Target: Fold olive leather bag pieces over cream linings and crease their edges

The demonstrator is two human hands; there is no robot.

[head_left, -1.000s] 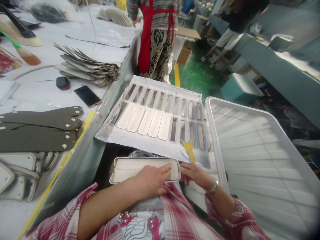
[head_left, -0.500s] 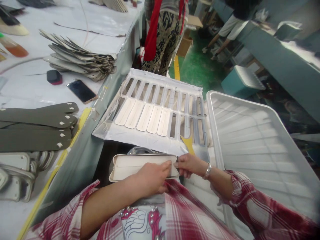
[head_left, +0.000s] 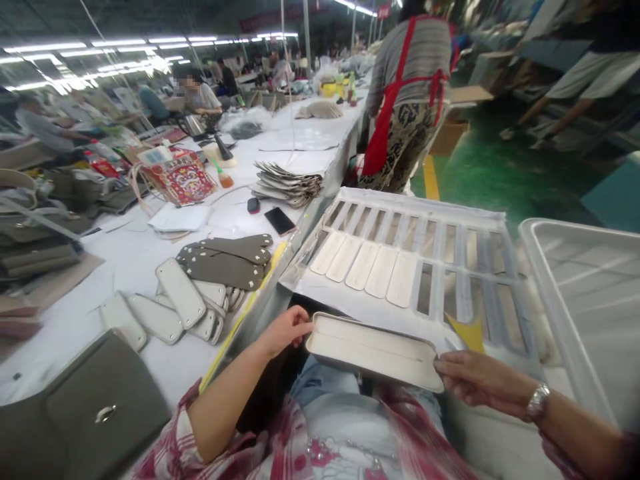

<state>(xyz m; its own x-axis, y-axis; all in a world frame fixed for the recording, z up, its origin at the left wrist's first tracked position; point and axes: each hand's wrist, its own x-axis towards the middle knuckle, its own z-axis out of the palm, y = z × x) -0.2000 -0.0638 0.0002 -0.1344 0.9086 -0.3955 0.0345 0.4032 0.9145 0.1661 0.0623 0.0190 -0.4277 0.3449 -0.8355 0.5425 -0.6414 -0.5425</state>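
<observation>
A long cream panel (head_left: 373, 348) with rounded corners, a dark outer edge and a line along its middle is stretched between my hands above my lap. My left hand (head_left: 289, 331) is closed at its left end, with the fingertips at the rim. At the right end, my right hand (head_left: 470, 378) pinches the edge between thumb and fingers; a bracelet is on that wrist. Just beyond the panel is a white slotted rack (head_left: 330, 297), on which several similar cream panels (head_left: 383, 270) lie side by side. A yellow piece (head_left: 467, 332) sits at the rack's near edge.
On the left table lie dark green strips (head_left: 225, 263), pale pieces with holes (head_left: 180, 293), a phone (head_left: 280, 221), a stack of pieces (head_left: 287, 185) and a dark green flap with a clasp (head_left: 100, 393). A white bin (head_left: 575, 300) stands right. A person in a red apron (head_left: 410, 87) stands ahead.
My view has tilted up and turned left. My left hand has moved off the panel's inner face to its left end. The panel now slants down to the right, with my right hand still at its end.
</observation>
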